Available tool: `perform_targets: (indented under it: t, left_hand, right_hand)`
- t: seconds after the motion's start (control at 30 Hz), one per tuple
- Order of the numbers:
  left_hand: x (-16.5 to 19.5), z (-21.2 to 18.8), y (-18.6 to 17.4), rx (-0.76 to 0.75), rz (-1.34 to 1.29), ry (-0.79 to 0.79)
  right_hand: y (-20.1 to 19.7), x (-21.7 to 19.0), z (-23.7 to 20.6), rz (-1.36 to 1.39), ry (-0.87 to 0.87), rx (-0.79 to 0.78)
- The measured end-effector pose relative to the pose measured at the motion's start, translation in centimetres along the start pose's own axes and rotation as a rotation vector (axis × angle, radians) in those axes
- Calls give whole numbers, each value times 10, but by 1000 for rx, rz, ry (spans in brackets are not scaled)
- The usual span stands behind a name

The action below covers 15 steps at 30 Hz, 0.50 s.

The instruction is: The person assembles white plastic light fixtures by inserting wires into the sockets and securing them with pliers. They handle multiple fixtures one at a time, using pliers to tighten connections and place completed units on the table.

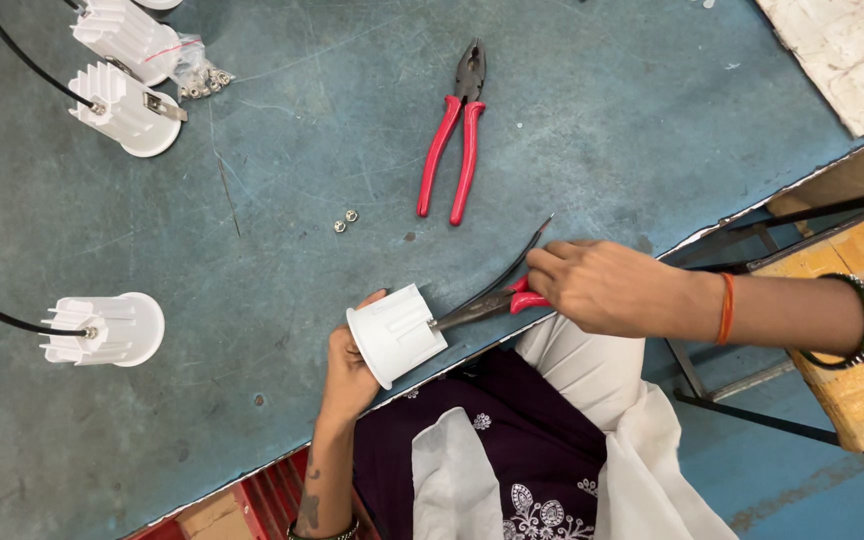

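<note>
Pliers point(482, 305) in right hand point(607, 288) enter white housing point(395, 333), left hand point(347, 375) gripping.

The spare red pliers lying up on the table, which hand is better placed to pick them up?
Probably neither is free: the left hand grips the white housing, and the right hand holds long-nose pliers at it. The right is nearer the spare red pliers.

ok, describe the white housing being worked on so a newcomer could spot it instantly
On the blue-green worktable, look at the near edge, just below the red-handled pliers lying loose. The white finned housing sits there, gripped by the left hand, with the right hand poking a second plier tip into it. Unlike the three other housings, it is hand-held.
</note>
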<state>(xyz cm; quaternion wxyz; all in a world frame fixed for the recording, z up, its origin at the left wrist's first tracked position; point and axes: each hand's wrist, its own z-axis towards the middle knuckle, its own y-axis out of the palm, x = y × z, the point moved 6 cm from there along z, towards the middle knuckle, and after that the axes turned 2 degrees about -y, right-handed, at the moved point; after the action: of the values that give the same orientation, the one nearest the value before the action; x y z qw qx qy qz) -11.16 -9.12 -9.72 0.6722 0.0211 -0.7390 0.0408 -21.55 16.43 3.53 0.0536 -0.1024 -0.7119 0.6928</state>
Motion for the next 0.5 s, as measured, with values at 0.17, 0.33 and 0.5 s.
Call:
perform_targets:
  t: [0.17, 0.33, 0.5]
  left_hand:
    - [-3, 0, -2, 11, -9, -46]
    - [-2, 0, -3, 12, 4, -26]
    - [-4, 1, -3, 13, -24, -66]
  right_hand:
    - [-20, -13, 0, -448, -26, 71]
    - [-29, -17, -2, -521, 22, 95]
    - [-33, -18, -8, -512, 57, 85]
